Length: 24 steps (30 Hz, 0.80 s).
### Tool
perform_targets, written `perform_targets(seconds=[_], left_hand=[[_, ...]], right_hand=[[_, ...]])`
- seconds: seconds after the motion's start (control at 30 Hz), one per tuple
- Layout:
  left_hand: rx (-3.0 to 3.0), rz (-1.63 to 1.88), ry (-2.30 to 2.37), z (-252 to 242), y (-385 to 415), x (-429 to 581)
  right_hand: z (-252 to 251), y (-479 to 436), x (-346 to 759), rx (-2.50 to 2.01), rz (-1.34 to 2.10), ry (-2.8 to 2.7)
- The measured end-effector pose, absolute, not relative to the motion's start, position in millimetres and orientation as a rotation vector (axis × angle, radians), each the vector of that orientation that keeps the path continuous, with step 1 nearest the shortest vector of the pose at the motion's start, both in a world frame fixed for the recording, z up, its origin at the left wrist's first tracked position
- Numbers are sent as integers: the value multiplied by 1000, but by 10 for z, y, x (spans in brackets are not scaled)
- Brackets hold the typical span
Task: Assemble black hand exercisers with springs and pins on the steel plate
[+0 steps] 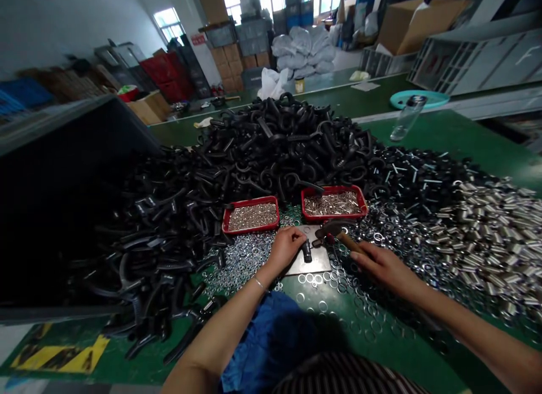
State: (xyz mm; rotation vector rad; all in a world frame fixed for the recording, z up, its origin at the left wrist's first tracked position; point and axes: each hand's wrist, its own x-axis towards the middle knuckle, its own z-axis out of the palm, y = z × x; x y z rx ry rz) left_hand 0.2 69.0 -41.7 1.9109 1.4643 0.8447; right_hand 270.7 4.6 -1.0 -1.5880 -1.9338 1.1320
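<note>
Black fitting (upright) beside wooden-handled hammer

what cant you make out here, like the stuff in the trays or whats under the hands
All in the head view:
Small pieces in the red trays: too small to identify.
Hammer head: blurred.
Hammer handle: far end hidden by the right hand.
Black part: near side hidden by the left hand.
Dark bin: inside too dark, cut off by the left edge.

Plate on bench among washers; two trays behind plate; handle heap behind trays; sleeves right.
</note>
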Motion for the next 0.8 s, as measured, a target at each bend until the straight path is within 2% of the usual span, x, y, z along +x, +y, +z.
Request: perform_targets(seconds=[0.17,0.27,0.5,0.57,0.7,0.8], left_hand=[[2447,546,1352,-231,625,-32],[2538,424,1295,-164,565,-38],[2231,491,1444,-327,400,-43],[2203,503,1418,-380,405,-55],[2177,555,1370,-371,409,-90],[2062,699,1437,-252,293,-55]], right_hand=[[-70,50,2753,-1592,1116,-1969],[25,32,2727,-1602,1037,-2084],[215,60,2442,-1559,693,-2263],[93,139,2399,-1630,728,-2335],[-139,269,2461,-1692,1005,-2211],[-119,267,2500,-1550,655,-2124]])
